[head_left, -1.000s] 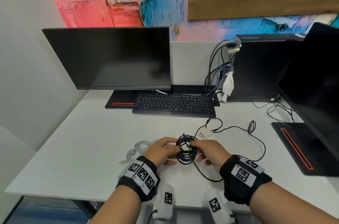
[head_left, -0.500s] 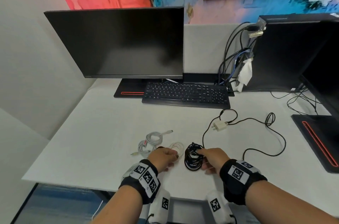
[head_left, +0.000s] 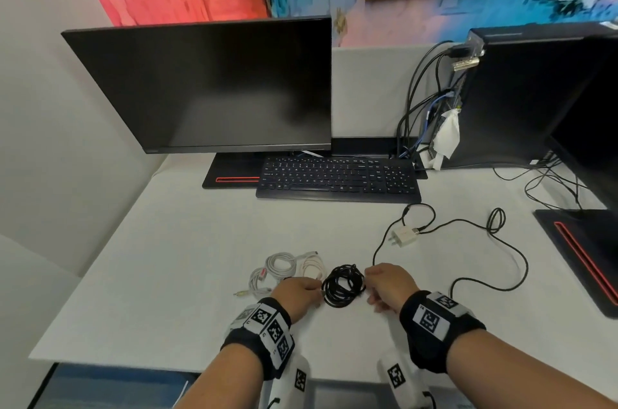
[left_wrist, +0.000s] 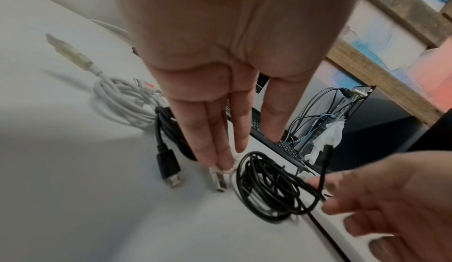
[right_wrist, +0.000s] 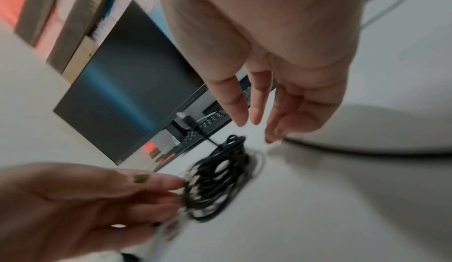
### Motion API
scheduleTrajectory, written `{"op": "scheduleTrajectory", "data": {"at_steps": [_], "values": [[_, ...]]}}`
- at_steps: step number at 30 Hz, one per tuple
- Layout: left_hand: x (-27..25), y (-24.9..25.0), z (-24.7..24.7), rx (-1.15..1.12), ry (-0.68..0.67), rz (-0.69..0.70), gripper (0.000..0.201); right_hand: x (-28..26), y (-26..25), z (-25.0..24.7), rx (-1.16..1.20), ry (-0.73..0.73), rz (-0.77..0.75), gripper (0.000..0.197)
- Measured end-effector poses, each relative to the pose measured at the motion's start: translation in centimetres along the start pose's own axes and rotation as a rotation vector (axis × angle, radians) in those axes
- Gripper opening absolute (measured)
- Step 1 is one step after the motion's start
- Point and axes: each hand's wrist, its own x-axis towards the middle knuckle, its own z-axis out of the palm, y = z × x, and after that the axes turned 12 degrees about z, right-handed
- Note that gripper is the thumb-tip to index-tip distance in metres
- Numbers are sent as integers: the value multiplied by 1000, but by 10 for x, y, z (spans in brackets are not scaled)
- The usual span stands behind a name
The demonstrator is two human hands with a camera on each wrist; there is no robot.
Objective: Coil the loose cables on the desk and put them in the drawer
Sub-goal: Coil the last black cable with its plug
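A coiled black cable (head_left: 342, 286) lies on the white desk (head_left: 167, 274) between my hands, one plug end sticking up (right_wrist: 186, 120). My left hand (head_left: 312, 290) has straight fingers (left_wrist: 215, 150) reaching down beside the coil, tips by a white USB plug (left_wrist: 217, 181). My right hand (head_left: 371, 284) hovers at the coil's right edge with relaxed, spread fingers (right_wrist: 234, 107) and grips nothing. Coiled white cables (head_left: 284, 266) lie just left. A thicker black cable (left_wrist: 168, 169) lies under the left hand. A loose black cable (head_left: 501, 254) with a white charger (head_left: 404, 234) trails right. No drawer shows.
A monitor (head_left: 207, 87) and black keyboard (head_left: 337, 179) stand at the back. A PC tower (head_left: 528, 97) with plugged cables is at the back right. A second monitor's base (head_left: 582, 251) sits at the right edge. The desk's front edge is just below my wrists.
The black coil, held up between both hands a second ago, now lies on the desk. Both hands have let go and opened.
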Motion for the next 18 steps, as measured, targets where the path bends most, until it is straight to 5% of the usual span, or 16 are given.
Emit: {"op": "scheduleTrajectory", "data": {"at_steps": [4, 7, 10, 11, 18], "values": [[3, 2, 0, -60, 17, -8, 23, 4, 8, -20, -475, 289, -102, 34], [5, 6, 0, -131, 81, -50, 17, 5, 19, -26, -730, 223, -58, 42], [6, 14, 4, -180, 207, -31, 20, 4, 28, -26, -877, 187, -118, 16], [6, 18, 5, -179, 223, -6, 21, 4, 31, -26, -905, 172, -138, 21], [9, 52, 35, -135, 156, 163, 23, -9, 47, -44, -1034, -33, -155, 31]]}}
